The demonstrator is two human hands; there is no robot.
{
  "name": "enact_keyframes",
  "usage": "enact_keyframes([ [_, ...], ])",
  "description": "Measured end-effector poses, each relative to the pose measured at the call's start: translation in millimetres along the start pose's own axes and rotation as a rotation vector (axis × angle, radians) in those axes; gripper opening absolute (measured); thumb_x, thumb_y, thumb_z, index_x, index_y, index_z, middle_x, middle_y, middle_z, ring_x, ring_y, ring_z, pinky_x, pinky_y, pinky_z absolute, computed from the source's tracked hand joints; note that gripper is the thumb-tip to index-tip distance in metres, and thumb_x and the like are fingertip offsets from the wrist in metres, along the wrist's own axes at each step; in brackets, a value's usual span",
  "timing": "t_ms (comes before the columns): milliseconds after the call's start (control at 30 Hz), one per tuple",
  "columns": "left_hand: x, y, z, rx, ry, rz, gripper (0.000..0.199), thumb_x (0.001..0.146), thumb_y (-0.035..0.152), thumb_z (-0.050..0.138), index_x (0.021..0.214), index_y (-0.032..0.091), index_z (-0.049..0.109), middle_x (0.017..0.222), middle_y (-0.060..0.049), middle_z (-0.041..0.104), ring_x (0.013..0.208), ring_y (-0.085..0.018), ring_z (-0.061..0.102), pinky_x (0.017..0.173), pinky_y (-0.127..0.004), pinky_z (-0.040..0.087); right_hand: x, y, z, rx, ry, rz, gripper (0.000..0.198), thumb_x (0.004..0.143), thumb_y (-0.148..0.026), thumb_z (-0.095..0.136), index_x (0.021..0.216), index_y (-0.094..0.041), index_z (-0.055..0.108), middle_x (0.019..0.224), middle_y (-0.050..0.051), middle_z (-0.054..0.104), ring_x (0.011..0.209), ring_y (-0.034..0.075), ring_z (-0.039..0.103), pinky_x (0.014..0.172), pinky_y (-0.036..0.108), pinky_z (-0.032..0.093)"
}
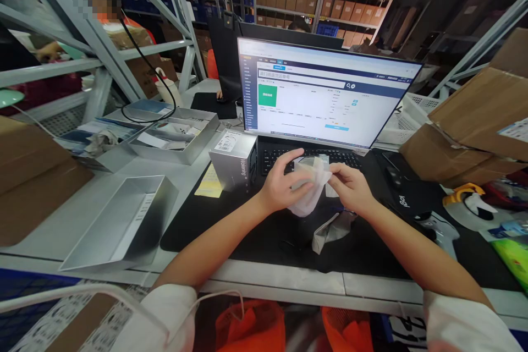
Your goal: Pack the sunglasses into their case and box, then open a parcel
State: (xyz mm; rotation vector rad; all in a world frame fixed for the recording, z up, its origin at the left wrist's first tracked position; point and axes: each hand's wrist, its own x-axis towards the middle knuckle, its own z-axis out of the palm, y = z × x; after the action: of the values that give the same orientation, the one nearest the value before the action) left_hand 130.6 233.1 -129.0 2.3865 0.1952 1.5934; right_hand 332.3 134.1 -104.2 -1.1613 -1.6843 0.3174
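Metal shelving (317,8) loaded with cartons stands behind a work surface (289,272), part of which is covered by a black mat (198,231). Clock positions below are taken from the hands, with 12 o'clock pointing away from the person.

Centre: a translucent white bag (307,204) is located between the two hands, above the mat. Right hand (350,187): thumb and fingers pinch the bag's upper right edge. Left hand (284,179): fingers spread, contacting the bag's left side; whether they grip or merely steady it cannot be told. Bag contents cannot be identified.

Handling guidance: maintain a light pinch on the thin film, since hard pulling could tear it. Support the hanging part with the left hand and work over the mat, clear of the keys, so that any loose item would land softly.

Adjacent items:
- 5 o'clock: grey pouch (332,234), lying on the mat.
- 12 o'clock: keyboard (274,160), partly hidden by the hands; beyond it, a lit monitor (322,96).
- Between 9 and 10 o'clock: upright silver box (231,162), beside a yellow paper (209,182).
- Between 8 and 9 o'clock: open silver tray (159,203).
- 3 o'clock: tape roll (464,212).
- 2 o'clock: brown cartons (433,151).
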Motion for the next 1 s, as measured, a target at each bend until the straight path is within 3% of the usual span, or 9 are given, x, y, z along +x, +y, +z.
enact_keyframes([
  [100, 2.7, 2.4, -8.1, 0.226, -0.054, 0.158, 0.025, 0.100, 0.041, 0.062, 0.105, 0.019, 0.073, 0.150, -0.016, 0.047, 0.143, -0.033, 0.048, 0.117, -0.051, 0.046, -1.2, 5.0, -0.4, 0.016, 0.027, -0.023, 0.039, 0.098, -0.059, 0.058, 0.091, -0.023, 0.071, 0.089, 0.006, 0.073, 0.079, 0.022, 0.067, 0.074, 0.035, 0.056],
  [333, 16.5, 11.8, -20.2, 0.374, -0.057, 0.264, 0.026, 0.100, 0.034, 0.060, 0.120, 0.020, 0.071, 0.151, -0.016, 0.047, 0.145, -0.033, 0.044, 0.118, -0.052, 0.045, 3.5, 3.9, -4.8, 0.016, 0.008, -0.044, 0.035, 0.100, -0.053, 0.058, 0.092, -0.022, 0.072, 0.088, 0.005, 0.073, 0.079, 0.020, 0.067, 0.074, 0.033, 0.055],
  [500, 20.1, 15.5, -20.2, 0.431, -0.121, 0.208, 0.034, 0.100, 0.030, 0.060, 0.130, 0.017, 0.065, 0.153, -0.021, 0.044, 0.151, -0.037, 0.035, 0.121, -0.058, 0.039, 7.6, -1.5, -5.7, -0.041, 0.021, -0.055, 0.034, 0.099, -0.051, 0.059, 0.092, -0.021, 0.073, 0.085, 0.005, 0.074, 0.077, 0.020, 0.068, 0.074, 0.032, 0.055],
  [667, 18.6, 13.0, -17.4, 0.394, -0.175, 0.172, 0.017, 0.102, 0.022, 0.055, 0.106, 0.017, 0.071, 0.155, -0.018, 0.045, 0.153, -0.037, 0.033, 0.122, -0.058, 0.038, 8.7, 2.8, -3.0, -0.092, -0.006, -0.103, 0.023, 0.099, -0.038, 0.059, 0.092, -0.022, 0.074, 0.086, 0.004, 0.075, 0.077, 0.019, 0.069, 0.073, 0.029, 0.054],
  [833, 21.0, 13.7, -22.0, 0.412, -0.150, 0.196, 0.015, 0.102, 0.021, 0.055, 0.095, 0.017, 0.069, 0.148, -0.015, 0.054, 0.150, -0.035, 0.039, 0.119, -0.057, 0.043, 11.6, 14.9, -8.4, -0.234, 0.006, -0.113, 0.019, 0.096, -0.031, 0.059, 0.094, -0.022, 0.076, 0.084, 0.004, 0.075, 0.077, 0.020, 0.070, 0.074, 0.031, 0.054],
  [1000, 20.0, 14.9, -19.7, 0.293, -0.120, 0.065, 0.016, 0.103, 0.023, 0.051, 0.098, 0.018, 0.065, 0.139, -0.015, 0.062, 0.140, -0.030, 0.052, 0.115, -0.050, 0.048, 9.8, 14.8, -4.9, -0.226, 0.017, -0.167, 0.019, 0.096, -0.030, 0.059, 0.093, -0.022, 0.077, 0.084, 0.004, 0.076, 0.076, 0.020, 0.069, 0.073, 0.032, 0.054],
])
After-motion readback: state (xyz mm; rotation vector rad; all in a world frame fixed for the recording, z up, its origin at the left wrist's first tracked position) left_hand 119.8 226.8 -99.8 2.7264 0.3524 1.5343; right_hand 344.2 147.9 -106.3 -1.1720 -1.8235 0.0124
